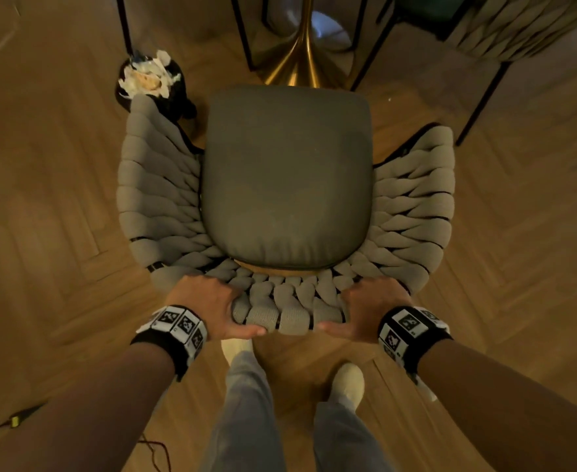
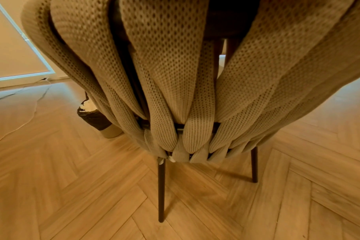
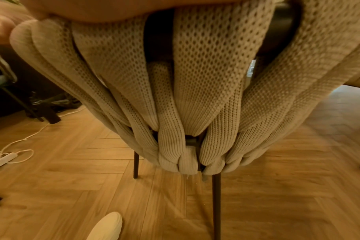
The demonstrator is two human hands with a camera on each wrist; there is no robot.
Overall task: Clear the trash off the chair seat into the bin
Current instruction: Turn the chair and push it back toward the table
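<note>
The chair's dark grey seat cushion (image 1: 287,178) lies bare, with no trash showing on it. A woven beige backrest (image 1: 280,301) curves around it. My left hand (image 1: 212,301) grips the top of the backrest at its near left, thumb on the outer side. My right hand (image 1: 365,308) grips the same rim at the near right. A small black-lined bin (image 1: 150,86) stands on the floor beyond the chair's left arm, heaped with crumpled white paper. The left wrist view also shows that bin (image 2: 94,116) behind the woven back (image 2: 175,97). The right wrist view shows the woven backrest (image 3: 195,97) close up.
A gold table base (image 1: 297,63) and thin black legs of other chairs (image 1: 481,103) stand just beyond the chair. Cables and a white power strip (image 3: 4,160) lie on the herringbone wood floor at the left. My feet in white socks (image 1: 348,383) stand behind the chair.
</note>
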